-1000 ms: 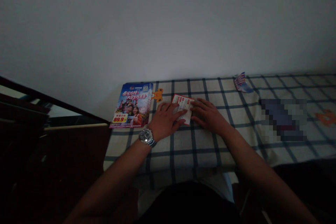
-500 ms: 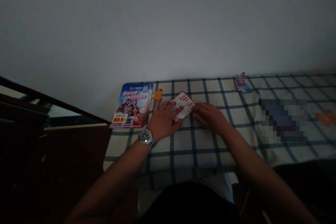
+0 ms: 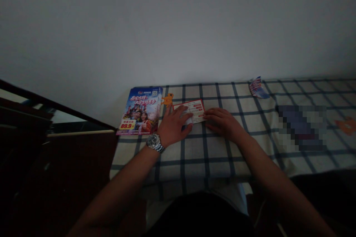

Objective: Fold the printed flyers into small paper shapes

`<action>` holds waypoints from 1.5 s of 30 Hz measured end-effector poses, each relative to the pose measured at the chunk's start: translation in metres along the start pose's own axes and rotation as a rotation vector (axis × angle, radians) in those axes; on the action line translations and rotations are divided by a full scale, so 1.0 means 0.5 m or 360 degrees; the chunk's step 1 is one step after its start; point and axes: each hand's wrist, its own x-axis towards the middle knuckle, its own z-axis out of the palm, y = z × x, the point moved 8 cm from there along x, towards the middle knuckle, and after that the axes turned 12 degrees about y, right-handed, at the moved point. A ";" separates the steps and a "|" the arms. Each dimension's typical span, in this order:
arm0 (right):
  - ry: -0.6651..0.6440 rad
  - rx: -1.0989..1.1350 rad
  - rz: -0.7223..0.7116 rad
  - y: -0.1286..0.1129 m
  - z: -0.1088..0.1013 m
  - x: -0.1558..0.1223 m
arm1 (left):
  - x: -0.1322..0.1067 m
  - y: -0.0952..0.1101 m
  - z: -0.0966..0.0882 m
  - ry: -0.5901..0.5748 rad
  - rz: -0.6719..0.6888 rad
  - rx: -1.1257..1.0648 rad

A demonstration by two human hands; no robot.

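A small leaflet, white with a red border and red printed labels, lies on the checked cloth; it appears to be folded. My left hand, a watch on its wrist, rests with spread fingers over the leaflet's left part and hides it. At the right edge, my right hand has its fingers together and closed on the paper's border. Left of my left hand is a stack of printed flyers, blue and pink with a large 89.9.
A curled piece of printed paper stands near the wall at the right. Farther right lies a blurred-out dark object. The checked cloth covers the surface, which ends against a plain wall. A dark rail slants at the left.
The leaflet has turned from a diagonal position to nearly level, its printed face between my hands. Both hands have stayed in almost the same place.
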 end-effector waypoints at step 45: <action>-0.0105 0.0245 0.0369 0.040 -0.023 0.000 | -0.013 0.039 0.008 -0.0076 0.0297 -0.0310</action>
